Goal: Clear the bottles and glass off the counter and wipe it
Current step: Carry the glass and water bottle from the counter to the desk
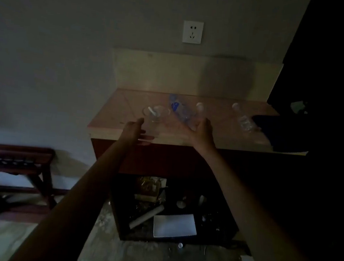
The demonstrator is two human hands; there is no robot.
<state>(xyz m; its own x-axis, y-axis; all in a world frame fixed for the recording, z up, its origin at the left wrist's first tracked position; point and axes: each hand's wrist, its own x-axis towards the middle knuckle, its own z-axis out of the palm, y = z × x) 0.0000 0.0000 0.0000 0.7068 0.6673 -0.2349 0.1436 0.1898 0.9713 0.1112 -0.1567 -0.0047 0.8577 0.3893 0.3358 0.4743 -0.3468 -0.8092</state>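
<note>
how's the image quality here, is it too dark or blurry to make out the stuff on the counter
Head view: very dim, the right side nearly black. The counter catches faint light, so the glass, the blue-labelled bottle and a farther bottle show only as soft, smeared outlines. Both the left hand and the right hand are blurred. Wide-angle bending splays the forearms.

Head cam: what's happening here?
A person reaches both bare hands over a pinkish tiled counter. The left hand is open beside a clear drinking glass; the right hand touches a clear plastic bottle with a blue label. Another clear bottle stands untouched. No wiping yet.
</note>
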